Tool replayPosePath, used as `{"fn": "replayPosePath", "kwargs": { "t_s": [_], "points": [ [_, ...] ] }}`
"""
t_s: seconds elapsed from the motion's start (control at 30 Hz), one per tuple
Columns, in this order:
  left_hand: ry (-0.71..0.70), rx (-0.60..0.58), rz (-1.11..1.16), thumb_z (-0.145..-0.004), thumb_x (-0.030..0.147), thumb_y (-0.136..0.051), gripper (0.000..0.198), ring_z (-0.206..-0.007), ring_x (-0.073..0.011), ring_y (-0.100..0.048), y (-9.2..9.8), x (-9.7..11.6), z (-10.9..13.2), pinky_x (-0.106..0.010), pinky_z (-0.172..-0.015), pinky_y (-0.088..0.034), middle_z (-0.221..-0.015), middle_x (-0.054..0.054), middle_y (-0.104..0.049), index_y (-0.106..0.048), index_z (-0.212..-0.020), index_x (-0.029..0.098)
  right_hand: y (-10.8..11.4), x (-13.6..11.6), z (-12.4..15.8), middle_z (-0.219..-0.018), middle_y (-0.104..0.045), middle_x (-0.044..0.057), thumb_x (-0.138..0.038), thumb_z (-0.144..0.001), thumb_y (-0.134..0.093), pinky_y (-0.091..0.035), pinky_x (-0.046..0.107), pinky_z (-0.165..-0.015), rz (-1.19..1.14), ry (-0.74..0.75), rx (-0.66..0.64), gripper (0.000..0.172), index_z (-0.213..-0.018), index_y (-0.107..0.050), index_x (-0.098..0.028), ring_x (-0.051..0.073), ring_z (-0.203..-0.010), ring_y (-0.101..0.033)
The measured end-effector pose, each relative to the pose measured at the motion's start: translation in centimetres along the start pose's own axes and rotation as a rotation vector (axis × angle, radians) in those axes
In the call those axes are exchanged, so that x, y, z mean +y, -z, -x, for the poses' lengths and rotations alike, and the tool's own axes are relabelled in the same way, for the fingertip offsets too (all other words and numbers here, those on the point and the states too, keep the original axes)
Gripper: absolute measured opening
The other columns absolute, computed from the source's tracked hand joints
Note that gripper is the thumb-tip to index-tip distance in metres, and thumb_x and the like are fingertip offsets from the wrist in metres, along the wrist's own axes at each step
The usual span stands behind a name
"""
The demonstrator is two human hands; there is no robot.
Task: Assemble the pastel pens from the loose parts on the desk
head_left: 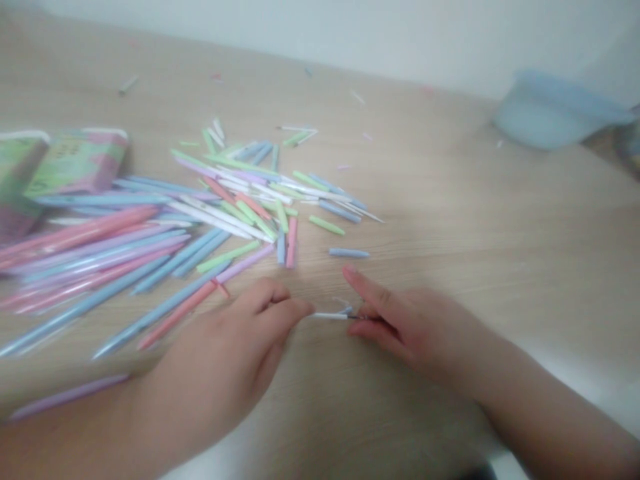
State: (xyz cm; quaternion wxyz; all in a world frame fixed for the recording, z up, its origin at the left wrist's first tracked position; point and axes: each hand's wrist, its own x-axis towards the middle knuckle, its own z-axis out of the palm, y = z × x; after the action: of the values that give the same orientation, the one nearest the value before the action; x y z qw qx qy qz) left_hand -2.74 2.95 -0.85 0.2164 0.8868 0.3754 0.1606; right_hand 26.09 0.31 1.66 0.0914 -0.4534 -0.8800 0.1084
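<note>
My left hand [225, 360] is closed, with thumb and forefinger pinching the left end of a thin white stick [329, 316]. A dark, narrow tip on the stick's right end runs into the fingers of my right hand [425, 327]. The right thumb is raised, while the fingers below it close around that tip. A small light-blue scrap lies by the stick, too blurred to name. Just beyond the hands are a short blue tube piece [349, 253] and a green one [327, 225].
A heap of pastel tube pieces and white sticks [250, 187] spreads beyond my left hand. Long coloured tubes [95, 257], some in clear wrapping, lie left, beside two green-and-pink packs [80, 157]. A light-blue container [555, 110] stands back right, near the white wall [380, 33].
</note>
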Motion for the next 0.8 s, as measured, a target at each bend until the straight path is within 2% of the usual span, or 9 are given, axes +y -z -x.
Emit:
{"fn": "replayPosePath", "kwargs": {
  "t_s": [0.07, 0.17, 0.27, 0.37, 0.47, 0.6, 0.7, 0.8],
  "points": [
    [0.003, -0.002, -0.009, -0.105, 0.017, -0.044, 0.036, -0.093, -0.0203, -0.071, 0.0, 0.1, 0.0, -0.037, -0.087, -0.055, -0.118, -0.003, -0.065, -0.065, -0.129, 0.033, -0.2, 0.0, 0.2, -0.085, -0.08, -0.001, -0.034, -0.112, -0.051, -0.048, 0.029, -0.059, 0.078, 0.028, 0.016, 0.068, -0.171, -0.018, -0.026, 0.02, -0.063, -0.072],
    [-0.001, -0.012, -0.019, -0.104, 0.018, -0.045, 0.036, -0.091, -0.0207, -0.071, 0.0, 0.2, 0.0, -0.037, -0.082, -0.055, -0.115, -0.003, -0.065, -0.066, -0.129, 0.033, -0.5, -0.1, 0.5, -0.088, -0.08, 0.003, -0.037, -0.114, -0.046, -0.045, 0.03, -0.057, 0.17, 0.086, 0.023, 0.073, -0.173, -0.006, -0.022, 0.023, -0.065, -0.073],
    [-0.021, -0.02, -0.021, -0.103, 0.018, -0.044, 0.036, -0.088, -0.0205, -0.072, 0.1, 0.2, -0.1, -0.035, -0.077, -0.056, -0.113, -0.003, -0.066, -0.067, -0.128, 0.032, -0.7, -0.3, 0.8, -0.092, -0.081, 0.006, -0.034, -0.115, -0.044, -0.044, 0.032, -0.056, 0.222, 0.134, 0.015, 0.075, -0.173, 0.0, -0.018, 0.024, -0.068, -0.074],
    [-0.048, -0.029, -0.034, -0.103, 0.017, -0.043, 0.038, -0.085, -0.0197, -0.072, 0.2, 0.3, -0.2, -0.034, -0.074, -0.056, -0.111, -0.003, -0.067, -0.067, -0.128, 0.033, -0.7, -0.8, 0.7, -0.092, -0.081, 0.005, -0.029, -0.114, -0.048, -0.044, 0.032, -0.055, 0.232, 0.157, 0.019, 0.07, -0.172, -0.01, -0.015, 0.024, -0.068, -0.074],
    [-0.084, -0.014, -0.045, -0.102, 0.016, -0.042, 0.038, -0.087, -0.0194, -0.073, 0.3, 0.4, -0.1, -0.033, -0.075, -0.057, -0.114, -0.002, -0.069, -0.065, -0.128, 0.033, -0.7, -1.6, 0.3, -0.102, -0.082, 0.006, -0.029, -0.114, -0.049, -0.047, 0.032, -0.057, 0.153, 0.173, 0.048, 0.058, -0.167, -0.027, -0.017, 0.024, -0.073, -0.077],
    [-0.09, 0.056, -0.028, -0.106, 0.02, -0.045, 0.029, -0.1, -0.0204, -0.074, 0.0, 0.3, 0.1, -0.033, -0.086, -0.057, -0.117, -0.001, -0.072, -0.061, -0.127, 0.03, -0.3, -2.4, -0.7, -0.104, -0.083, 0.007, -0.028, -0.116, -0.045, -0.052, 0.032, -0.061, 0.037, 0.109, 0.065, 0.033, -0.144, -0.058, -0.015, 0.023, -0.078, -0.079],
    [-0.024, 0.114, -0.038, -0.107, 0.03, -0.053, 0.032, -0.114, -0.0245, -0.07, -0.2, 0.2, 0.1, -0.038, -0.097, -0.056, -0.126, -0.005, -0.068, -0.052, -0.139, 0.027, 0.5, -2.2, -1.0, -0.099, -0.083, 0.005, -0.024, -0.113, -0.048, -0.053, 0.033, -0.066, -0.03, 0.003, 0.012, 0.024, -0.119, -0.071, -0.02, 0.023, -0.08, -0.078],
    [0.033, 0.123, -0.054, -0.105, 0.038, -0.057, 0.039, -0.126, -0.0294, -0.064, -0.4, 0.2, 0.2, -0.043, -0.104, -0.055, -0.136, -0.009, -0.063, -0.048, -0.141, 0.025, 1.2, -1.2, -1.0, -0.088, -0.079, 0.002, -0.024, -0.111, -0.047, -0.049, 0.032, -0.065, -0.112, -0.217, -0.001, 0.022, -0.102, -0.067, -0.022, 0.022, -0.075, -0.075]
  ]
}}
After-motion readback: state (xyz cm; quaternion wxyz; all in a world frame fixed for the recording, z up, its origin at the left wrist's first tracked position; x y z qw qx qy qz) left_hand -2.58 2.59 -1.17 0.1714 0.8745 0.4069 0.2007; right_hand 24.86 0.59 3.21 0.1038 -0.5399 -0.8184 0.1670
